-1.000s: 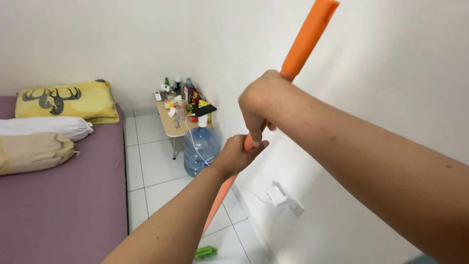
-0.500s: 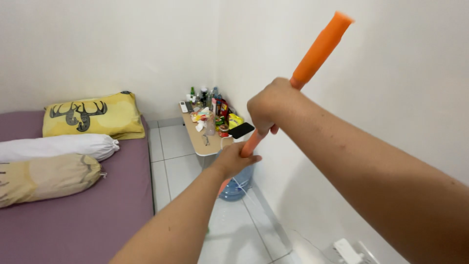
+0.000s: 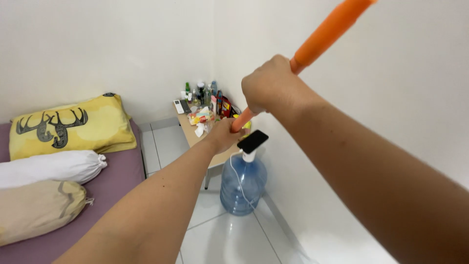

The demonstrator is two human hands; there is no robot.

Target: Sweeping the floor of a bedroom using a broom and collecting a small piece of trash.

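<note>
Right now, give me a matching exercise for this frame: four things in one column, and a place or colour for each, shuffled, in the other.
Things:
1. pole
2. phone
3. antler pillow
4. water jug

Descriptions:
A. yellow, on the bed
B. blue, on the floor tiles by the wall
C. orange, held in both hands
D. black, resting on top of the jug's pump

Pairs: 1-C, 2-D, 3-A, 4-B

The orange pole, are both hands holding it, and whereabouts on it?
Yes. The right hand grips the orange pole higher up; the left hand grips just below. Its lower end is hidden.
</note>
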